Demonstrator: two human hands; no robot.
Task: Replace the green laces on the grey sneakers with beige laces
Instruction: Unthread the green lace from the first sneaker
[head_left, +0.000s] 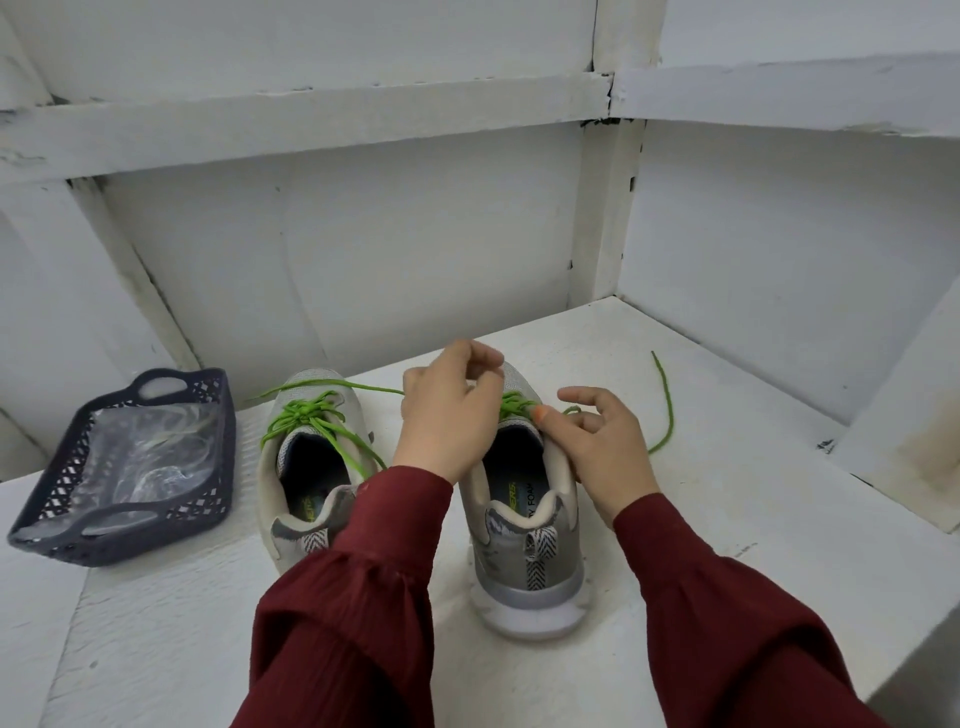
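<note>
Two grey sneakers stand heels toward me on the white surface. The left sneaker (311, 467) has its green laces (304, 415) tied in a bow. My left hand (447, 415) hovers over the right sneaker (524, 530) with fingers curled, pinching a green lace strand (337, 384) that stretches left across the other shoe's toe. My right hand (597, 447) rests at the right sneaker's collar, thumb tip touching the green lacing (511, 402), fingers loosely spread. Another green lace end (667, 405) trails loose on the surface to the right.
A dark lattice plastic basket (62, 530) at the left holds a clear plastic bag (150, 452) with pale laces inside. White walls and beams enclose the surface at the back and right; its edge drops off at the right.
</note>
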